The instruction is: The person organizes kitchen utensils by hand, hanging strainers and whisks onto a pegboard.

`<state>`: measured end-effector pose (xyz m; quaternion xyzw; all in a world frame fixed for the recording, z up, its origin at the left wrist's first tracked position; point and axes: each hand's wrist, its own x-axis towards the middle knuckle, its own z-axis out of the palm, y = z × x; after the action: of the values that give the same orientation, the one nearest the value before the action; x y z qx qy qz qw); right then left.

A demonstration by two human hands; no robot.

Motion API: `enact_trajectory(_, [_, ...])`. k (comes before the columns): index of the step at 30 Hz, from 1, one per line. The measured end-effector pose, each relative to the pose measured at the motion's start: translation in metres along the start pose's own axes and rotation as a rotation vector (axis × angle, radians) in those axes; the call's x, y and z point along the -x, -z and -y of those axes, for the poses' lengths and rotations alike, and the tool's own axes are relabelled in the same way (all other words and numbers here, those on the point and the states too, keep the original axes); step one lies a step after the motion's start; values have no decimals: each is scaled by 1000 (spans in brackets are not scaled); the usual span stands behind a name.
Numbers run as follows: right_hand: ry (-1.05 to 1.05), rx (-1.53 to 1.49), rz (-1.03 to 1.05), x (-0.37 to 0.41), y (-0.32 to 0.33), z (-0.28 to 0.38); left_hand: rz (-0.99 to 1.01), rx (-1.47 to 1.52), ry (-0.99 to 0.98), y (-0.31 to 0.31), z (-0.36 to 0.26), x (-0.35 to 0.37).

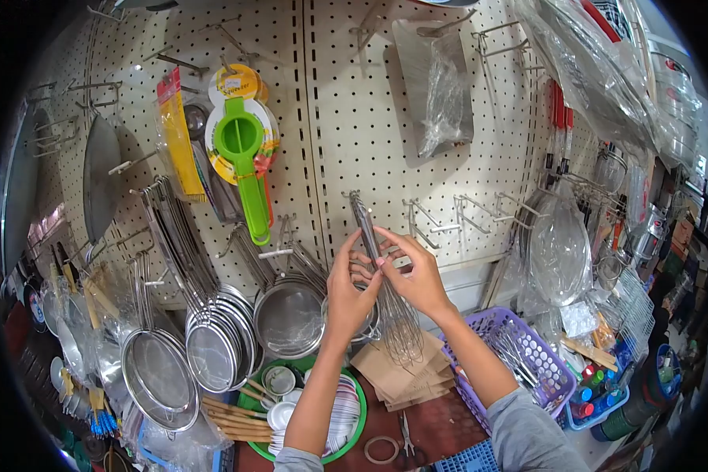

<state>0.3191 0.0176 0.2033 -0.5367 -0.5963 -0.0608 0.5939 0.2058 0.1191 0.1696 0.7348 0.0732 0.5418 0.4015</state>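
Note:
Several wire whisks (400,318) hang in a bunch from a hook on the pegboard, handles up and wire loops down. My left hand (352,287) is at the left side of their handles, its fingers curled round them. From the right, my right hand (411,271) closes on the same handles, thumb near the left thumb. Steel strainers (289,315) hang just left of my left wrist. Below the whisks lie pieces of brown cardboard (405,366) on the dark red surface.
A green lemon squeezer (240,141) hangs at upper left, more strainers (161,377) lower left. Below are a green basin (359,409) of spoons, pliers (406,434), a tape ring (381,450) and a purple basket (554,377). Empty hooks (468,212) jut out at right.

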Motion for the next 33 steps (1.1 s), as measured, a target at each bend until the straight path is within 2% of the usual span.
enact_trajectory(7, [-87, -58, 79, 62, 27, -11, -38, -30, 32, -32, -11, 56])
enact_trajectory(10, [-129, -82, 102, 99, 43, -13, -19, -98, -31, -50, -5, 84])
enact_trajectory(14, [-165, -68, 104, 152, 71, -21, 57, -95, 15, -76, -11, 120])
enact_trajectory(16, [-123, -6, 121, 176, 89, -31, 123, -78, 38, -92, -5, 137])
enact_trajectory(19, [-339, -156, 107, 213, 113, -37, 237, -39, 65, -122, -12, 160])
enact_trajectory(20, [-318, -122, 130, 227, 122, -47, 292, -18, 66, -133, -16, 165])
enact_trajectory(22, [-404, -110, 85, 254, 135, -57, 401, 19, 122, -156, -19, 179])
enact_trajectory(28, [-592, -26, 5, 321, 185, -76, 583, 185, 206, -227, 1, 218])
enact_trajectory(33, [-701, 125, 49, 363, 231, -105, 737, 208, 273, -282, 31, 253])
